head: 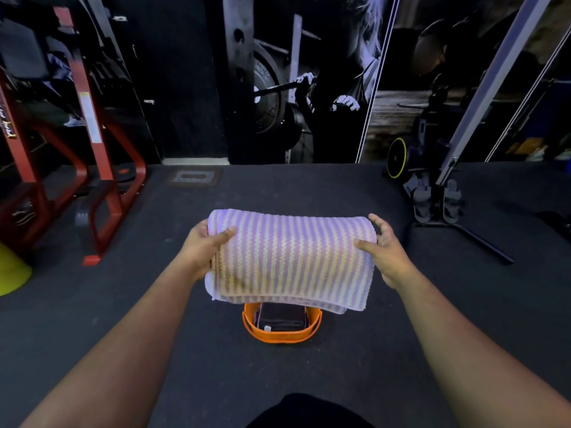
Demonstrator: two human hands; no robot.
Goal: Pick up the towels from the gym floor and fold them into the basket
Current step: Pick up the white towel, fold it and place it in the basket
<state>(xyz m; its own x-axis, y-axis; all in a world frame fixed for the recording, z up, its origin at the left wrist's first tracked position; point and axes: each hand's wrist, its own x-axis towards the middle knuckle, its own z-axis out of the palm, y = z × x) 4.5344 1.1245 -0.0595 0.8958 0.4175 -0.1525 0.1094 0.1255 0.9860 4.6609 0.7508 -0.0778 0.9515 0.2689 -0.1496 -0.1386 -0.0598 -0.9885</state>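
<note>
both hands [202, 247] [386, 248] forward, gripping

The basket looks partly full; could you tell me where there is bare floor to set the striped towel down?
Bare floor left of the orange basket and right of it; the basket holds a dark towel.

One head-worn camera looks forward and down, near the floor [191, 350].

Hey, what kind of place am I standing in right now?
Most likely a gym. A red steel machine frame stands to the left, a wall mural shows someone lifting a barbell, and dark rubber flooring runs underfoot.
</note>
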